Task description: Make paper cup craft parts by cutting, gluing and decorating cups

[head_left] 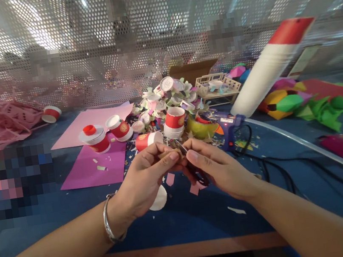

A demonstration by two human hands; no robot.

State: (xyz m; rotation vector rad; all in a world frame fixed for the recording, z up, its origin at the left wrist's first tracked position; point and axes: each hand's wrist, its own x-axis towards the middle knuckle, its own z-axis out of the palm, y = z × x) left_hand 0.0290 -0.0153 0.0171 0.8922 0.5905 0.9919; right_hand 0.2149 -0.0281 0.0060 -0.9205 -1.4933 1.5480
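Note:
My left hand (140, 178), with a silver bangle at the wrist, pinches a small brownish piece (175, 150) that looks like paper or card. My right hand (223, 163) grips a pair of small dark-handled scissors (202, 179), their blades up against that piece. Both hands meet above the front middle of the table, and the fingers partly hide the piece and the scissors. Just behind them, a red and white paper cup (147, 141) lies on its side and stacked cups (174, 123) stand upright. Below the hands are a white paper disc (158, 198) and pink scraps (170, 179).
A blue glue gun (227, 124) with a black cord (284, 161) sits to the right, near a tall leaning cup stack (263, 74). Behind is a heap of cut cup pieces (160, 98). Purple paper (96, 172) and a lidded cup (95, 140) lie left. Perforated metal stands behind.

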